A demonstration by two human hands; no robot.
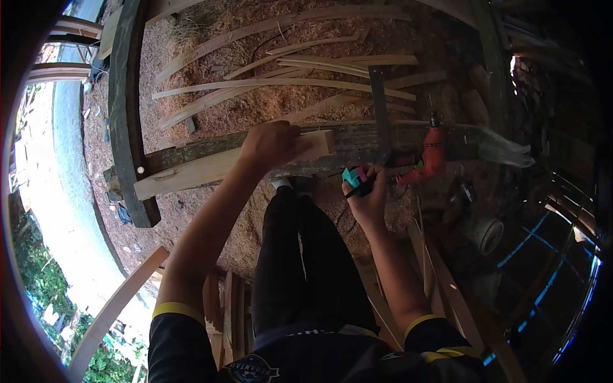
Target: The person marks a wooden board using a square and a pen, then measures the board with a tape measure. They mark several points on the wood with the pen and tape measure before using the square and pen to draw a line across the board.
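Note:
My left hand (271, 145) is closed over the upper edge of a pale wooden plank (198, 169), near its right end; the fingertips are slightly blurred. The plank lies along a rough dark beam (351, 140). In my right hand (369, 198), just below the beam, is a small teal, pink and black tape measure (353, 176), partly covered by the fingers. A dark metal square (379, 105) lies across the beam between the plank's end and a red power drill (433, 150). The drill rests on the beam, its bit pointing away from me.
Long thin wood strips (287, 83) lie on the shavings-covered ground beyond the beam. A thick post (124, 96) crosses at the left. Clear plastic (504, 150) sits at the beam's right end. Boards (115, 313) stand near my sides, and a whitish bucket (488, 235) is at right.

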